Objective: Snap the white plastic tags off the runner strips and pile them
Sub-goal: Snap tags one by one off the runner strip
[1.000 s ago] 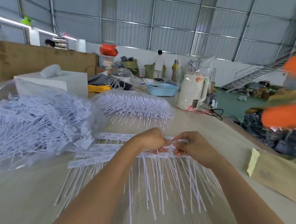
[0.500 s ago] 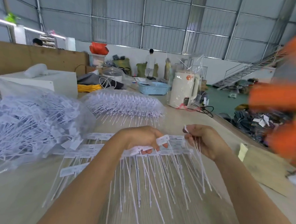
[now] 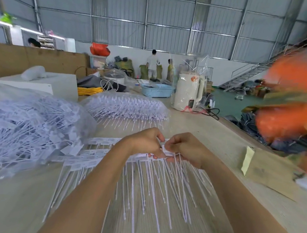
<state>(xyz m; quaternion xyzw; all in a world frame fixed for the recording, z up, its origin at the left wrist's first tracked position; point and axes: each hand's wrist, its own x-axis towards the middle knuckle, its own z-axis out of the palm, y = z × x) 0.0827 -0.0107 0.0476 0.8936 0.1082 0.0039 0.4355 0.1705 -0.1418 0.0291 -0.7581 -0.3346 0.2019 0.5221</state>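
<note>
A white runner strip (image 3: pixel 142 157) with many long thin tails hanging toward me is held above the table. My left hand (image 3: pixel 143 143) grips its top edge from the left. Close beside it, my right hand (image 3: pixel 185 149) pinches a white tag (image 3: pixel 166 148) at the strip's right end and holds a bunch of loose tails. More runner strips (image 3: pixel 94 151) lie flat on the table under my left forearm. A big pile of separated white tags (image 3: pixel 26 124) sits in clear plastic at the left.
A second clear bag of tag strips (image 3: pixel 128 107) lies behind my hands. Farther back stand a white box (image 3: pixel 60 86), a blue basket (image 3: pixel 156 90) and a wrapped white kettle (image 3: pixel 188 93). A brown cardboard piece (image 3: pixel 270 172) lies right. Blurred orange objects (image 3: pixel 293 100) fill the right edge.
My right hand, pulled away to the right half a second ago with a snapped tag, has come back against my left hand at the strip's top edge.
</note>
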